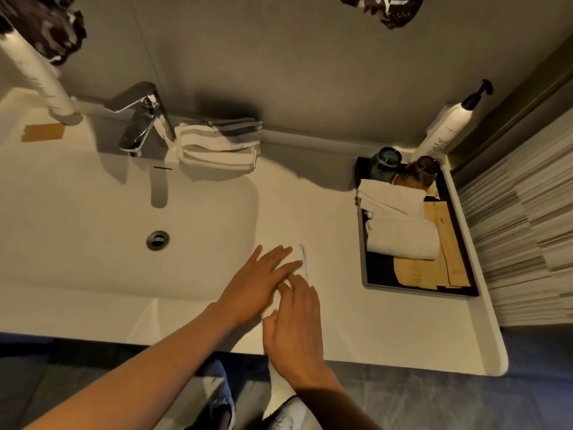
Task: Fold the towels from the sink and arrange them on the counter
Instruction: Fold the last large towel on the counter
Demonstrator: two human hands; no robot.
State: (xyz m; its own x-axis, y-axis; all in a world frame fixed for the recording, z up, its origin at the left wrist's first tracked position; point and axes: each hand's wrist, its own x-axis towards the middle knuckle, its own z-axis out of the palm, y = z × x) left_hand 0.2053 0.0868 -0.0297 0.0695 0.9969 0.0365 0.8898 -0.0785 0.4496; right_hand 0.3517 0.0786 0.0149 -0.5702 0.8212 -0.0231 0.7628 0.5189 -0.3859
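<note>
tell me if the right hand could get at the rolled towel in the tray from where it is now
Probably yes. The right hand lies flat on the towel on the counter, holding nothing. Bare counter lies between it and the tray, whose rim is low, and the rolled towel lies uncovered on top.

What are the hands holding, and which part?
Nothing is gripped. Both hands, left and right, press flat on the middle of a white towel on the counter.

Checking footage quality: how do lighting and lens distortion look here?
Head view: warm, dim light; the faucet casts a hard shadow into the sink; wide-angle lens bows the counter edge; both hands, left hand and right hand, stay sharp on the towel.
</note>
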